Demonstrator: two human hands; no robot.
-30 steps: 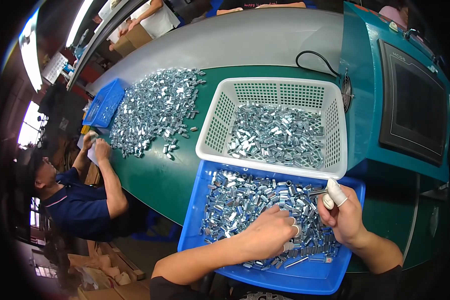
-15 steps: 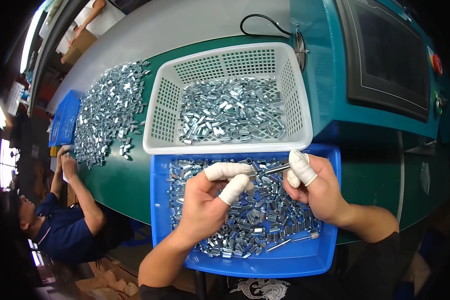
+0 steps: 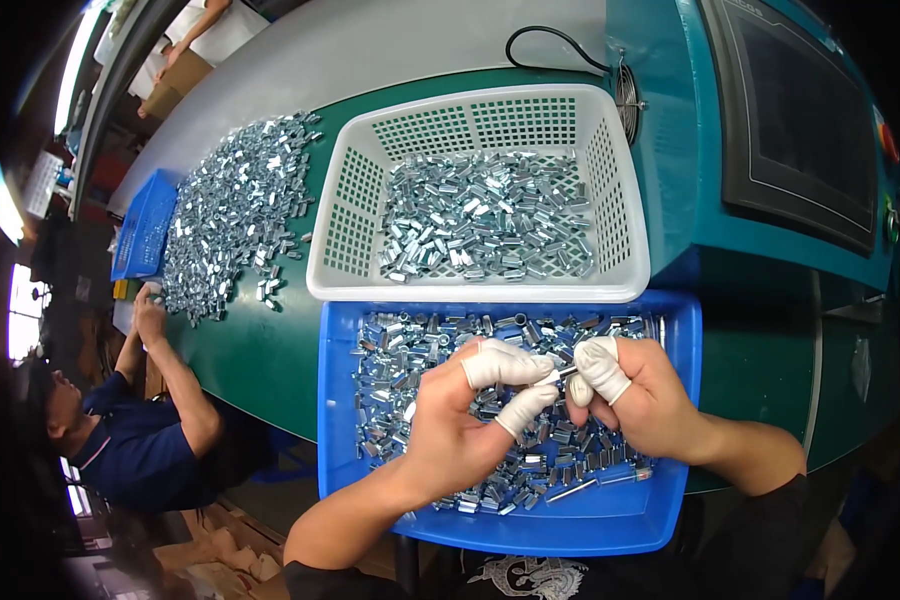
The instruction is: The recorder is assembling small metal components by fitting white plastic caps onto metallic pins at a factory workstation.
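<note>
White finger cots cover the thumb and forefinger of both hands, which meet above a blue tray (image 3: 600,535) of shiny hexagonal metal sleeves (image 3: 515,465). My left hand (image 3: 455,420) pinches what looks like one such sleeve, now mostly hidden by the fingertips. Closed around a thin metal rod (image 3: 568,371), my right hand (image 3: 645,395) points it leftward at the left fingertips. Whether the rod is inside the sleeve or only touching it, I cannot tell. Another slim rod (image 3: 573,490) lies in the tray's lower right part.
Beyond the tray stands a white perforated basket (image 3: 478,293) with many sleeves. A heap of sleeves (image 3: 240,210) covers the green table to the left, by a blue basket (image 3: 142,230) and a co-worker (image 3: 140,450). A teal machine (image 3: 660,150) with a dark screen (image 3: 800,130) stands right.
My left hand has moved right toward my right hand, closing the gap between sleeve and rod. Less of the rod shows. The whole view has shifted slightly.
</note>
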